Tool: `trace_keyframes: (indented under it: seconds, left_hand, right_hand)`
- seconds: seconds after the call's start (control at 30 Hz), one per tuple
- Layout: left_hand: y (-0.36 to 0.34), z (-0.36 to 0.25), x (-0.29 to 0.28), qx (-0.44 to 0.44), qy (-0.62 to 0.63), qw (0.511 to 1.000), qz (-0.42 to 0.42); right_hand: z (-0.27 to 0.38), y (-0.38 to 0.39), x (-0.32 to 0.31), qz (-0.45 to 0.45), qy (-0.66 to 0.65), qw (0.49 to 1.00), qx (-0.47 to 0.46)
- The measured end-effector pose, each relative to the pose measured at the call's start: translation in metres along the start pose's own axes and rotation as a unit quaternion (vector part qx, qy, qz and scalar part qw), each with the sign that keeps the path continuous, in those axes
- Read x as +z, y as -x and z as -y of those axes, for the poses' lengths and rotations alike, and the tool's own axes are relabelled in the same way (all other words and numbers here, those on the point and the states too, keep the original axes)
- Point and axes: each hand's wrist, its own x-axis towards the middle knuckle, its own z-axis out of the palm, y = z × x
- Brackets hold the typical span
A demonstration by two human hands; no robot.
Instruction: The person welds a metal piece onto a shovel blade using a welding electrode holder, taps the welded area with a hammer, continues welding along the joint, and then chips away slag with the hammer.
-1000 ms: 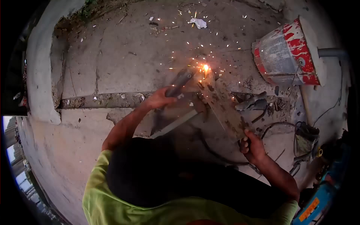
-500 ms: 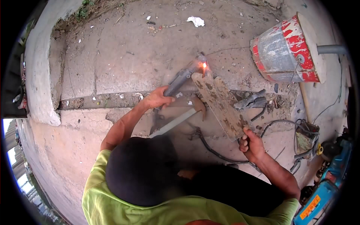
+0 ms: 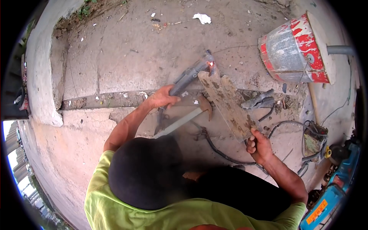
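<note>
- A hammer (image 3: pixel 179 123) lies between the left fingers (image 3: pixel 175 100) and the right fingers (image 3: pixel 251 145); a dark rounded cap (image 3: pixel 145 174) hides its near end.
- Black cable (image 3: pixel 220 153) runs below and left of the right fingers.
- Up from the right fingers sits a grey clamp-like tool (image 3: pixel 257 100); farther off, a red-and-grey bucket (image 3: pixel 288 50).
- The left fingers clamp round a grey tube (image 3: pixel 186 79), slanting up-right from them.
- The right fingers pinch the near end of a plate (image 3: pixel 226 102), long, flat, brown, darkly blotched.
- Beyond its far end, an orange-red glow (image 3: pixel 211 64) touches the tube's tip.
</note>
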Motion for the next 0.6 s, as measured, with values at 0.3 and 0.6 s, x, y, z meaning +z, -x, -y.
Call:
trace_keyframes:
  seconds: [0.3, 0.6]
  left_hand:
    - [-0.0019, 0.0028, -0.0001, 0.006, 0.006, 1.000, 0.008]
    - [-0.0055, 0.0021, 0.0049, 0.011, -0.028, 0.999, -0.027]
  right_hand:
    - [0.0005, 0.0014, 0.0016, -0.003, 0.005, 1.000, 0.001]
    - [-0.0039, -0.0069, -0.0055, 0.035, 0.010, 0.999, -0.017]
